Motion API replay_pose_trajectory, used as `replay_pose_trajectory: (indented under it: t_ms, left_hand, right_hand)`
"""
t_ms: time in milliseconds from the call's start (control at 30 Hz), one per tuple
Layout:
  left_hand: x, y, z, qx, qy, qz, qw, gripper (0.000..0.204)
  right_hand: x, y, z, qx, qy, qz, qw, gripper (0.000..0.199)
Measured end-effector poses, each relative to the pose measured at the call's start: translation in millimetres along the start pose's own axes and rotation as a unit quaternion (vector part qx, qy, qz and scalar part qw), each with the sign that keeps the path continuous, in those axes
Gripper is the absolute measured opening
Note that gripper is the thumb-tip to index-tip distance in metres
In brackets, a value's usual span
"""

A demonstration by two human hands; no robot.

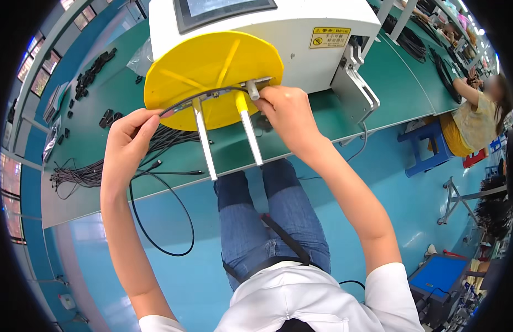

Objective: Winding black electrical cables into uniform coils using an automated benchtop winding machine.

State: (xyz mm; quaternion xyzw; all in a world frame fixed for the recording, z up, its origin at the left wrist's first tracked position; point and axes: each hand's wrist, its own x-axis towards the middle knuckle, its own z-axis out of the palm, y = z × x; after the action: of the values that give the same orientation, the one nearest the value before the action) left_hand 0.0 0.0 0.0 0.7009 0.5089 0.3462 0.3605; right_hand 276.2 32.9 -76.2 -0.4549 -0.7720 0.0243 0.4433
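- Blue floor [378, 182] below and right, with open room between the table edge and the blue stool [425, 146] (just one), plus one co-worker [477, 119] seated there.
- Big green table [82, 144], front edge running crosswise just ahead of the knees; only a narrow strip of top between that edge and the disc, way more room off to the left.
- One chunky white machine [306, 66] at the back of that strip, pretty much boxing in the far side.
- One yellow disc [212, 66] on the machine's front, with two metal rods [205, 138] sticking out toward the body, tips about level with the table edge.
- Two bare hands, one either side: left hand [126, 138] with thumb and finger pinched tight on the black cable; right hand [289, 113] with fingertips bunched at one small metal peg [252, 90], can't tell about any grip on the cable there.
- Bundle of dark cables [85, 174] at lower left, too tangled to count.
- Black cable [198, 95] across the disc's lower half, long axis left to right, bowed and rising toward the peg.
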Motion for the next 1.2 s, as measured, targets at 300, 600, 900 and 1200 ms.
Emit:
replay_pose_trajectory:
  t_ms: [300,600,900,1200]
  left_hand:
    - [-4,-11,18,-0.051,0.099,0.013,0.994,0.013]
    - [-37,-25,-3,-0.224,-0.023,-0.170,0.959,0.024]
    - [-52,-25,9,-0.080,0.096,-0.086,0.989,0.022]
    - [-35,-29,8,-0.074,0.154,-0.016,0.985,0.019]
  right_hand:
    - [-3,-3,6,0.034,0.019,0.020,0.999,0.013]
    - [-6,-4,0,0.027,0.013,0.013,0.999,0.010]
    - [-38,1,-24,0.089,0.008,0.085,0.992,0.016]
    - [-20,-11,1,-0.028,0.060,0.018,0.998,0.009]
